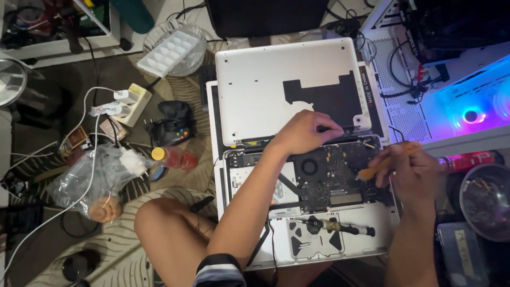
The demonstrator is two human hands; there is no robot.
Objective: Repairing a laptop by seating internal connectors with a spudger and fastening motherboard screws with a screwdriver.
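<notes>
An opened silver laptop (372,242) lies in front of me with its dark circuit board (332,175) and round fan (309,166) exposed. Its removed bottom cover (255,79) rests across the far half. My left hand (305,133) presses fingertips on the hinge edge between cover and board. My right hand (409,170) grips an orange plastic pry tool (380,167), its tip touching the board's right side. A black-handled screwdriver (340,227) lies on the trackpad area.
A black game controller (172,125), a power strip (133,103), a white ice-cube tray (169,52), a plastic bag (101,178) and cables clutter the left floor. A glowing blue computer case (467,101), a red can (470,159) and a metal bowl (486,199) sit to the right.
</notes>
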